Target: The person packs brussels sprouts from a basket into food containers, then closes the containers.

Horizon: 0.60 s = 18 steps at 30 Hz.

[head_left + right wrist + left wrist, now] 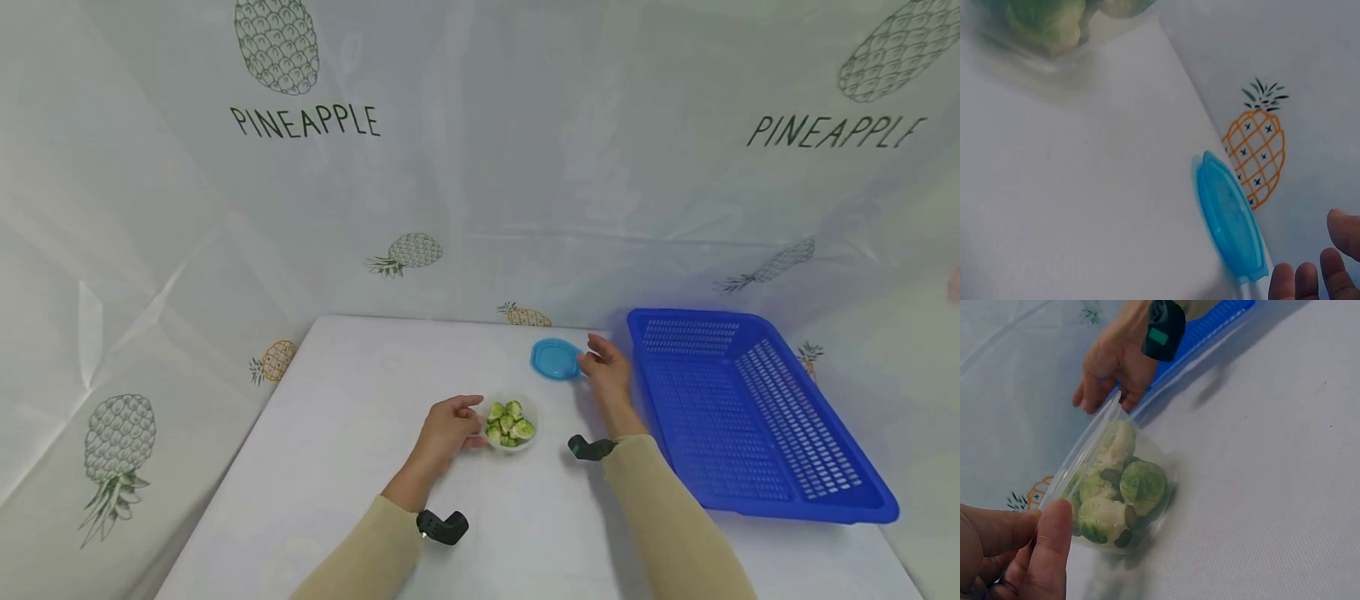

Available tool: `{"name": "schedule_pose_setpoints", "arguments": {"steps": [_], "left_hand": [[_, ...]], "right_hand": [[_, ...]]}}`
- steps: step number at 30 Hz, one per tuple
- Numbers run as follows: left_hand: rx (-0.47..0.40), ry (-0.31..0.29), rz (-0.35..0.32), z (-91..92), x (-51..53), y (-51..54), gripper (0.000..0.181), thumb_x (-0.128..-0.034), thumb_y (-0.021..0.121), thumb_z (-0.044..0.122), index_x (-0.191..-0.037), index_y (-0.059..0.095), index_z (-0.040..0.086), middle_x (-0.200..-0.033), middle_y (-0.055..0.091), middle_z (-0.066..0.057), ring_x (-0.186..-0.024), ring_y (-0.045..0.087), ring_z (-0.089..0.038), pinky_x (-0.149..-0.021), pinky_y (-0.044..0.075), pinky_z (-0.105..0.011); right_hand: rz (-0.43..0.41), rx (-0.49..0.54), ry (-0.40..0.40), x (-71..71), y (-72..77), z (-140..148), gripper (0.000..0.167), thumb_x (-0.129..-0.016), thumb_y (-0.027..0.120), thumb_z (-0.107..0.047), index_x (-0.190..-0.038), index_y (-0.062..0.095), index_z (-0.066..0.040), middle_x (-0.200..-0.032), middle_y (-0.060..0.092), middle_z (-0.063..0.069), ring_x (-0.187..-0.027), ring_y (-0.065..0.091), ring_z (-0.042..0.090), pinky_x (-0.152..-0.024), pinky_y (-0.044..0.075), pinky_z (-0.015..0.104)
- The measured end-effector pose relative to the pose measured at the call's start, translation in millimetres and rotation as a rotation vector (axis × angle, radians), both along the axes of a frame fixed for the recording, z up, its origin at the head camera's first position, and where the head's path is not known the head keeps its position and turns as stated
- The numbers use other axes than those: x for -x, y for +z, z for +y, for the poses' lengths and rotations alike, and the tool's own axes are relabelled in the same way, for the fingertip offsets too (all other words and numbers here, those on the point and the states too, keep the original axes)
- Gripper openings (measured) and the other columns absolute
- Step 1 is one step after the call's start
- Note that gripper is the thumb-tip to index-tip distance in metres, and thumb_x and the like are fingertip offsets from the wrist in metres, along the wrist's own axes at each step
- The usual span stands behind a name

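A clear plastic bowl (535, 411) of several Brussels sprouts (508, 425) stands on the white table. In the head view my left hand (452, 427) is at the bowl's left side; the left wrist view shows its thumb and a finger pinching the rim of the bowl (1161, 453). Some of the sprouts are cut and show pale faces. Farther back lies a blue plastic lid (556, 359), flat on the table. My right hand (606, 372) is at the right edge of that lid, its fingers loosely spread and holding nothing; whether they touch it I cannot tell.
A large blue perforated basket (720, 417) sits on the table to the right of my right forearm. Behind the table hangs a pale sheet (525, 167) printed with pineapples. Dark cameras are strapped to both wrists.
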<state>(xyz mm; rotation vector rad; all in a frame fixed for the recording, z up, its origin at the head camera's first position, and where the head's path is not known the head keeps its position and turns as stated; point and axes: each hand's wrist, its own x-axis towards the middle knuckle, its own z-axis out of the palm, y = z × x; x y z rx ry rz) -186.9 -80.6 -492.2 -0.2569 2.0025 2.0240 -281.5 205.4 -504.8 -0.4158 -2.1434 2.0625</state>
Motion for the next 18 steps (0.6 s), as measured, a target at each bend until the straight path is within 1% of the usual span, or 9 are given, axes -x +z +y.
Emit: {"name": "schedule_pose_setpoints", "arguments": {"steps": [2,4,6,9,11,12,14,16,18], "left_hand": [[0.002,-0.001,0.002,0.1,-0.4,0.7,0.047,-0.0957,0.063,-0.008,-0.142,0.062,-0.002,-0.098,0.055,-0.006,-0.089,0.065,-0.020,-0.074,0.069,-0.031],[0.003,-0.002,0.001,0.4,-0.5,0.2,0.047,-0.0959,0.063,-0.008,-0.142,0.063,-0.002,-0.098,0.055,-0.006,-0.089,0.065,-0.019,-0.074,0.069,-0.031],[0.000,0.000,-0.004,0.9,-0.4,-0.4,0.046,-0.0962,0.064,-0.007,-0.142,0.063,0.000,-0.098,0.055,-0.005,-0.088,0.064,-0.019,-0.074,0.069,-0.031],[-0.005,0.002,-0.009,1.6,-0.2,-2.4,0.045,-0.0966,0.064,-0.007,-0.141,0.064,0.001,-0.098,0.055,-0.005,-0.088,0.064,-0.019,-0.074,0.069,-0.032],[-0.007,0.001,-0.009,1.6,-0.1,-3.6,0.045,-0.0967,0.065,-0.007,-0.141,0.065,0.001,-0.098,0.055,-0.006,-0.088,0.064,-0.019,-0.074,0.069,-0.032],[-0.008,0.000,-0.007,1.5,0.1,-4.1,0.045,-0.0967,0.064,-0.007,-0.141,0.064,0.001,-0.099,0.055,-0.006,-0.088,0.064,-0.019,-0.074,0.069,-0.033],[-0.010,0.001,-0.006,1.0,0.2,-4.1,0.045,-0.0970,0.064,-0.006,-0.141,0.064,0.001,-0.099,0.055,-0.006,-0.089,0.064,-0.020,-0.075,0.069,-0.033],[-0.006,0.000,-0.006,0.6,0.4,-4.5,0.045,-0.0971,0.064,-0.006,-0.142,0.064,0.001,-0.099,0.055,-0.006,-0.090,0.064,-0.020,-0.075,0.069,-0.033],[-0.010,0.003,-0.006,0.1,0.5,-4.7,0.045,-0.0971,0.064,-0.006,-0.142,0.064,0.001,-0.099,0.055,-0.006,-0.090,0.064,-0.020,-0.075,0.069,-0.033]], "right_hand": [[-0.012,-0.012,0.008,-0.1,-3.0,2,0.057,-0.101,0.064,-0.001,-0.156,0.051,-0.007,-0.160,0.048,0.017,-0.144,0.046,0.033,-0.109,0.053,0.032],[-0.024,-0.034,0.019,-0.5,-6.1,3,0.057,-0.102,0.064,-0.002,-0.157,0.050,-0.008,-0.162,0.047,0.017,-0.144,0.045,0.033,-0.109,0.052,0.032],[-0.031,-0.043,0.029,-1.3,-8.8,5,0.058,-0.102,0.063,-0.003,-0.158,0.049,-0.008,-0.162,0.045,0.017,-0.143,0.045,0.033,-0.103,0.053,0.026],[-0.037,-0.045,0.029,-2.1,-11.8,7,0.059,-0.102,0.063,-0.002,-0.159,0.047,-0.007,-0.163,0.044,0.017,-0.141,0.046,0.032,-0.089,0.052,0.013],[-0.044,-0.040,0.023,-1.2,-13.6,7,0.060,-0.101,0.063,0.000,-0.158,0.047,-0.007,-0.163,0.043,0.018,-0.140,0.047,0.032,-0.083,0.051,0.010],[-0.049,-0.045,0.019,-0.3,-14.1,6,0.060,-0.100,0.064,0.000,-0.158,0.048,-0.007,-0.163,0.044,0.018,-0.140,0.048,0.032,-0.084,0.052,0.011],[-0.060,-0.065,0.022,2.0,-15.3,5,0.061,-0.100,0.064,0.001,-0.158,0.048,-0.007,-0.164,0.043,0.018,-0.141,0.048,0.033,-0.091,0.054,0.017],[-0.076,-0.103,0.026,4.7,-16.1,4,0.060,-0.099,0.064,0.001,-0.157,0.050,-0.007,-0.163,0.044,0.018,-0.142,0.048,0.035,-0.102,0.056,0.030],[-0.093,-0.151,0.035,6.4,-16.2,3,0.061,-0.098,0.065,0.000,-0.156,0.050,-0.007,-0.163,0.044,0.019,-0.145,0.047,0.037,-0.111,0.055,0.041]]}}
